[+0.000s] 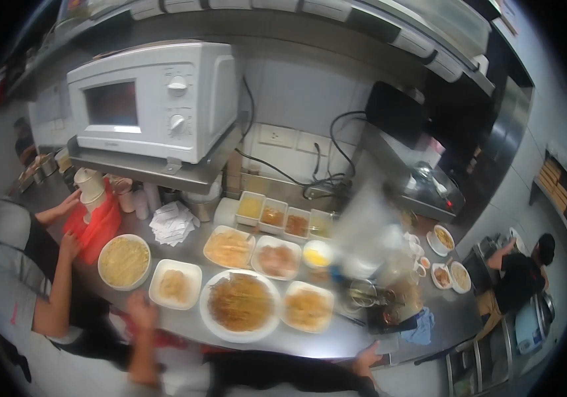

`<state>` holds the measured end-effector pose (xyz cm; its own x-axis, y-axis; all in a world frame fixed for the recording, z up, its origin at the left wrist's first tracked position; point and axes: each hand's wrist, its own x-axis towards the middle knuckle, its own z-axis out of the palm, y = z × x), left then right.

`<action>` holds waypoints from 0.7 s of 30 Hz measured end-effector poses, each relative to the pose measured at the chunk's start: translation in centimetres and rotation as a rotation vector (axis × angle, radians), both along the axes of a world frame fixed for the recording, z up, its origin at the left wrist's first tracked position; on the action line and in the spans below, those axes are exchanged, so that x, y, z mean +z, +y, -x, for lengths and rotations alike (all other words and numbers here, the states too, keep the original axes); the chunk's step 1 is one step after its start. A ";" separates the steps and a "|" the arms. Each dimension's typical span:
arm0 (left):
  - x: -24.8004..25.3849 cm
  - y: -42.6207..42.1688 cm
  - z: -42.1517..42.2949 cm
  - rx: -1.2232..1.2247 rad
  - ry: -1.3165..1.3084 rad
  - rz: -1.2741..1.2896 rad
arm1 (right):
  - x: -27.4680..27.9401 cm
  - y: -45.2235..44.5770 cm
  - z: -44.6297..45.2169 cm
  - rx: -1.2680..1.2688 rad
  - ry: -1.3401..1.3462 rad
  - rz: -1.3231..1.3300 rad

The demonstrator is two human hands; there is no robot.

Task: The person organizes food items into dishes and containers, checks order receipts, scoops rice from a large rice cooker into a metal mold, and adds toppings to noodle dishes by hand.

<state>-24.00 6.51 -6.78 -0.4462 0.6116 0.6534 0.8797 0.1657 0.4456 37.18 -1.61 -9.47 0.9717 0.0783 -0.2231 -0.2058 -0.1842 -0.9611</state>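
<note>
My left hand [142, 312] is smeared by motion at the counter's front edge, just below a square white bowl [175, 284] of pale food. Whether its fingers hold anything is hidden by the blur. Low on the right, my right hand [365, 358] is at the counter edge, fingers apart, with nothing visible in it. Between the hands stand a large round white bowl [241, 306] of brown shredded food and a white dish [308, 307] of yellowish food. Behind them are dishes of pale slices [228, 247] and pinkish food [276, 258].
At left a co-worker's hands [70, 245] are at a red plastic bag [98, 225] with white cups. A white microwave [154, 99] sits on a shelf above. A blurred whitish shape [366, 228] covers the counter's right part, near a blue cloth [419, 327]. Another person [520, 274] is at far right.
</note>
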 end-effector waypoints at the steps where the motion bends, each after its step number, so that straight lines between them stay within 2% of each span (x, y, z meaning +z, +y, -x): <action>1: 0.3 -0.1 -0.1 0.017 0.021 0.004 | 1.5 -0.2 0.9 0.037 -0.020 -0.005; 4: 1.8 -0.5 -0.7 -0.014 -0.069 0.027 | 1.1 0.0 1.0 0.011 -0.013 -0.021; 8: 1.2 -0.3 -0.4 -0.013 -0.108 0.063 | 0.8 0.1 0.7 0.002 0.020 -0.026; 9: 1.0 -0.3 -0.2 -0.009 -0.094 0.085 | -2.3 0.3 -1.6 -0.023 -0.049 0.158; 11: 1.3 -0.5 -0.2 0.010 -0.110 0.119 | -2.3 0.2 -1.6 0.056 -0.115 0.044; 12: 1.6 -0.6 -0.5 0.008 -0.086 0.052 | -2.2 -0.1 -1.8 0.102 -0.146 -0.010; 16: 2.4 -0.9 -0.7 0.028 -0.152 0.038 | -2.0 0.6 -2.3 -0.005 -0.065 0.049; 18: 2.1 -0.9 -0.6 0.013 -0.167 0.010 | -2.2 0.6 -2.2 -0.069 -0.072 0.222; 21: 2.0 -0.9 -0.4 -0.007 -0.171 -0.007 | -2.4 1.0 -2.0 -0.058 -0.078 0.269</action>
<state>-23.60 5.61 -4.83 -0.5471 0.6110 0.5722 0.7920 0.1565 0.5901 39.23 -0.56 -11.87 0.9878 -0.0302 -0.1525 -0.1508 -0.4246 -0.8927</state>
